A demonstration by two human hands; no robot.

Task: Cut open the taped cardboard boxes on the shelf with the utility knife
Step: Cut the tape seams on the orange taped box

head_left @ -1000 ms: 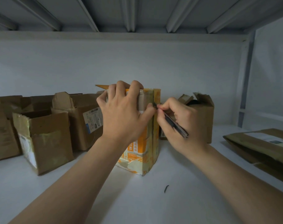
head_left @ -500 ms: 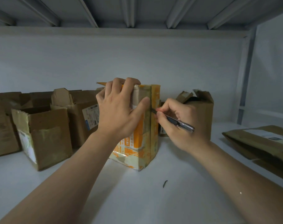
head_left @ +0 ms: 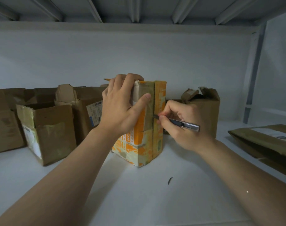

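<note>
Orange box [head_left: 139, 144] gripped by left hand [head_left: 121, 108]; right hand [head_left: 184, 126] pinches utility knife [head_left: 184, 123].

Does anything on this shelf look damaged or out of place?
Yes. The brown box behind the right hand, which holds the utility knife, has ragged, torn top flaps. A small dark scrap lies loose on the shelf in front of the orange box that the left hand grips.

- We see an orange-and-white cardboard box [head_left: 137, 144] standing upright mid-shelf, wrapped in tape, with a vertical seam down its near face.
- Our silver utility knife [head_left: 183, 123] lies nearly level, its blade tip touching that seam about halfway down.
- The brown boxes [head_left: 54, 132] on the left stand with their flaps open.
</note>
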